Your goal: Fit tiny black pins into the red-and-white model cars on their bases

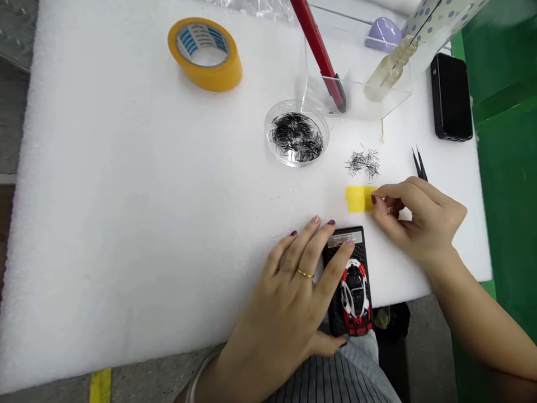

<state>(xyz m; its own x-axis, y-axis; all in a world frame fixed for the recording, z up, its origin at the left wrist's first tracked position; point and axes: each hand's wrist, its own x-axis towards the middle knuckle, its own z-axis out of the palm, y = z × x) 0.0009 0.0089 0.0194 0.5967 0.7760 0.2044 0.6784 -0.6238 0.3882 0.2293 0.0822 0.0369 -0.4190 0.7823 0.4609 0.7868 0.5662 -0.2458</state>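
My left hand (293,285) lies with fingers spread, its index fingertip on the nameplate of a black textured base and its thumb by the near end. On that base sits a small red, white and black model car (356,294), partly covered by the hand. My right hand (419,218) is closed in a pinch at the right edge of a yellow tape piece (358,199). Whatever is between those fingertips is too small to make out. Just beyond the tape lies a loose pile of short black bristle-like pieces (364,163). Black tweezers (420,165) lie past my right hand.
A clear round dish (271,143) holds many similar black pieces. Behind it, a red-handled cutter (319,50) leans in a clear box (356,106) beside a small translucent bottle (388,70). A yellow tape roll (222,75) and a black rectangular device (451,98) stand farther off.
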